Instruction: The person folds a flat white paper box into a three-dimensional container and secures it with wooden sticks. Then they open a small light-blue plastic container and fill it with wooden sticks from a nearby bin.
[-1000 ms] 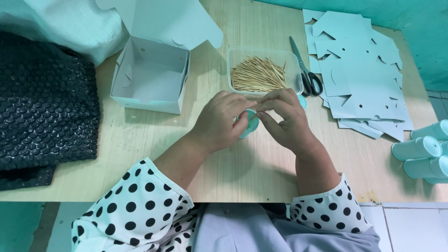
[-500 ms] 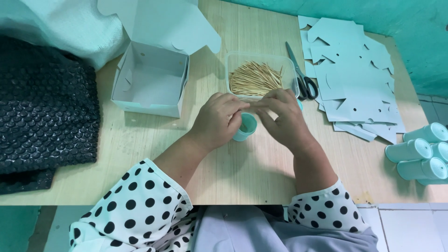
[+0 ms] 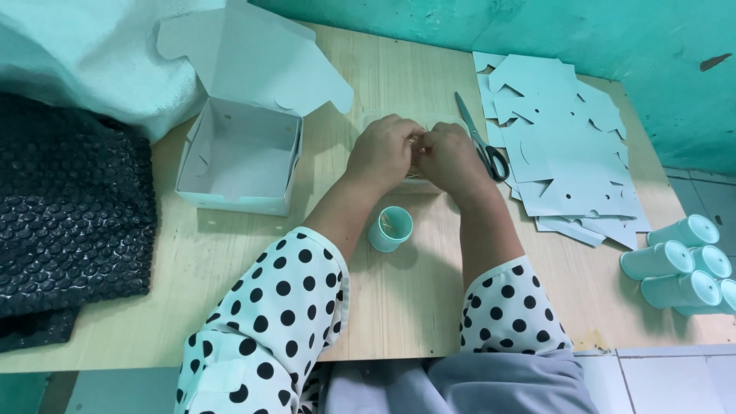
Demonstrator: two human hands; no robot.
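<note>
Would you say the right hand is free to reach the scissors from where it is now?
Probably yes: the scissors lie on bare table just beside the right hand, with nothing between them, though its fingers seem busy at the toothpick tray.

matt pale wood table (image 3: 399, 307), smooth plastic cup (image 3: 390, 228), matt paper box (image 3: 239, 157), bumpy bubble wrap (image 3: 69, 207)

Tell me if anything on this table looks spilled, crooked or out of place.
Nothing spilled. The stack of cut card sheets is fanned unevenly, and the capped tubes lie on their sides at the table's right edge, close enough to roll off.
</note>
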